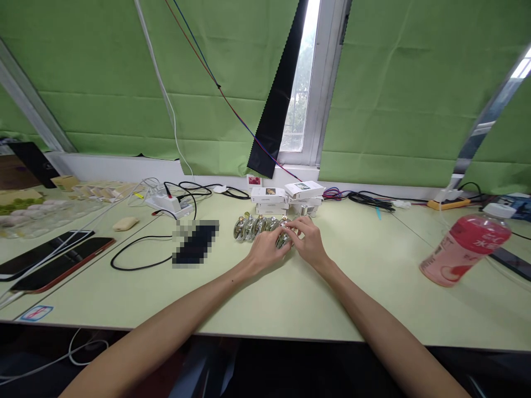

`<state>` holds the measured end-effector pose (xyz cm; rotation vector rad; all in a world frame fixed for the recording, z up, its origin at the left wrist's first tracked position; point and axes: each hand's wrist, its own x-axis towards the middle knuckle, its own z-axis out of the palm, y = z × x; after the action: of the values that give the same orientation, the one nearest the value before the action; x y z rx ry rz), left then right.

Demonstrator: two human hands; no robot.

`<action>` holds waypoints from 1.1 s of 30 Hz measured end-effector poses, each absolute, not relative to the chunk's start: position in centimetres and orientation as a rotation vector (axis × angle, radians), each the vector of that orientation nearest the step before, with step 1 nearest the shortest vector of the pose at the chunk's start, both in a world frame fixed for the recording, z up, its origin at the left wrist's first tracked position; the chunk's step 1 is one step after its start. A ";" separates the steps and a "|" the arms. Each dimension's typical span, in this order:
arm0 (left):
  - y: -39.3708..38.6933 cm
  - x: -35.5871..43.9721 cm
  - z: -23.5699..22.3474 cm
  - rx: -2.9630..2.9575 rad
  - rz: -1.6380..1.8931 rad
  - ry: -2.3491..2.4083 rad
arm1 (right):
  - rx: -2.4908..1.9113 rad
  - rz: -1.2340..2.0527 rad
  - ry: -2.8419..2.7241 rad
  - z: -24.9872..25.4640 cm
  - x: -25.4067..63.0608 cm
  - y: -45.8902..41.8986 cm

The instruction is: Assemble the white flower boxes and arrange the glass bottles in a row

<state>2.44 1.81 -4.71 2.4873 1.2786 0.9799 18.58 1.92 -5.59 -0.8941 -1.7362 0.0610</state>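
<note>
Silvery item (282,239) held, partly hidden, in nearly closed left hand (266,249) and right hand (309,239). Can't tell its full shape.

"水" in white on tilted pink plastic bottle (467,246), right of frame; other characters unclear. Blue-bordered sticker (37,313), lower left: red mark, illegible. White cardboard boxes (286,198), center: print too small.

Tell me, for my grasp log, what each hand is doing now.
Left hand: closed around a shiny, rounded silvery bottle.
Right hand: fingers at its top; grip can't be told.
</note>
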 end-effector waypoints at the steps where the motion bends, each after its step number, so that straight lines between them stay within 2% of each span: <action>1: 1.8 2.4 -4.7 2.485 0.979 1.277 | -0.902 0.063 -1.731 -5.6 18.6 1.9; 33: 1.8 2.4 -4.8 2.478 0.987 1.272 | -0.867 0.183 -1.688 -5.3 18.1 1.9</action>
<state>2.45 1.81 -4.80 2.4778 1.2722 0.9869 18.13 1.95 -5.28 -0.8670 -1.6882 0.1834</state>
